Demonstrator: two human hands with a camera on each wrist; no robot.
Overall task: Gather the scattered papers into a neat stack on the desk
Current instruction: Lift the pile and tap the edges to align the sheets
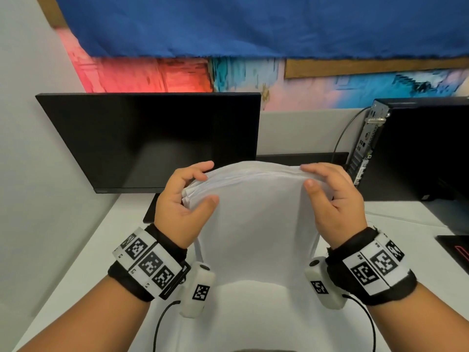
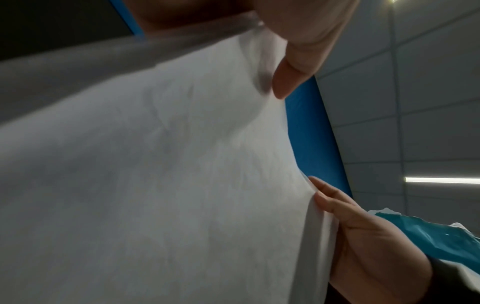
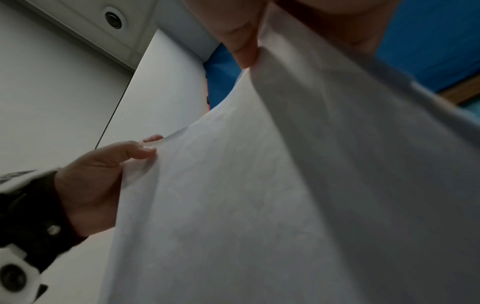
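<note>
Head view: a person at a white table holds a stack of white papers upright in front of a dark, switched-off monitor, the lower edge of the stack near or on the tabletop, though whether it touches cannot be told. The left hand takes the stack's upper left corner in its grip, thumb on the near face and fingers curled over the top edge; the right hand does the same at the upper right corner, so both grips are closed on the papers. To the right of the monitor stands a black computer tower, its rear ports facing the monitor, with a cable running up beside it. A pale partition rises behind the monitor, and above it hang a blue cloth and blurred red and blue colour fields that cannot be made out. A dark mat right of the papers is cut off by the frame edge.

In the left wrist view the papers fill most of the frame, hiding the table; the right hand shows at their far edge, with ceiling panels and a strip light beyond. The right wrist view shows the left hand pinching the sheets' edge.
</note>
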